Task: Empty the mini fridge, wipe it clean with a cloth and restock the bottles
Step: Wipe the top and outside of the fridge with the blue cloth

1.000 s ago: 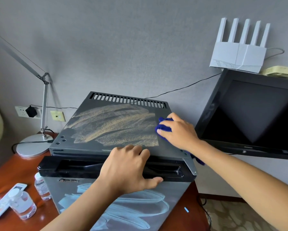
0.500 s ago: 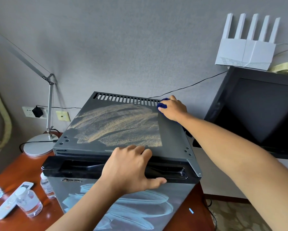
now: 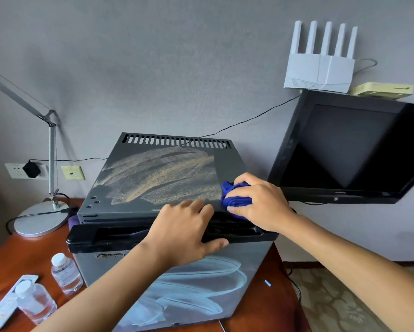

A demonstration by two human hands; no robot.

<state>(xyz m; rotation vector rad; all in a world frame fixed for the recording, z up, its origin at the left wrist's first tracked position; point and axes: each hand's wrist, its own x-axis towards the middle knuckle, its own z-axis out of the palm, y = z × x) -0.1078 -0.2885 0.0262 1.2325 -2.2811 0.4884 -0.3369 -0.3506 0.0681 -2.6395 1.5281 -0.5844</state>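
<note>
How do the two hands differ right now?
The right hand grips a bunched blue cloth at the fridge top's front right corner; the left hand holds nothing. The left lies flat over the black front handle, fingers fairly straight; the right's are curled. Both rest on the fridge.

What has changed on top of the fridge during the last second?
The right hand, gripping the blue cloth, went from the right edge to the rear vent, then came back to the front right corner of the mini fridge. The left hand stayed on the door top; the dusty smear remains.
</note>
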